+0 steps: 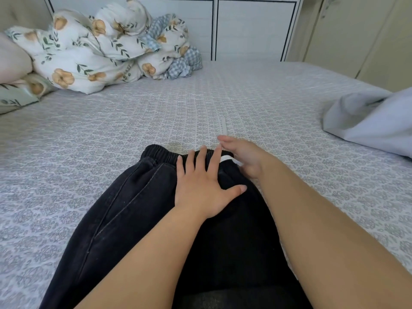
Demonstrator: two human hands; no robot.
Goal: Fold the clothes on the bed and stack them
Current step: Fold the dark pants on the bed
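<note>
Black trousers (124, 210) with an elastic waistband lie lengthwise on the bed (111, 130), waistband pointing away from me. My left hand (202, 184) lies flat on them just below the waistband, fingers spread and straight. My right hand (243, 157) sits at the right end of the waistband, beside a white drawstring (229, 159); its fingertips are hidden, so its hold is unclear. A pale blue-grey garment (370, 121) lies crumpled at the bed's right edge.
A rumpled floral duvet (95, 47) with a blue checked lining and pillows (13, 59) fill the far left corner. White panelled cupboards (245, 27) stand behind the bed. The patterned grey sheet stretches wide on both sides of the trousers.
</note>
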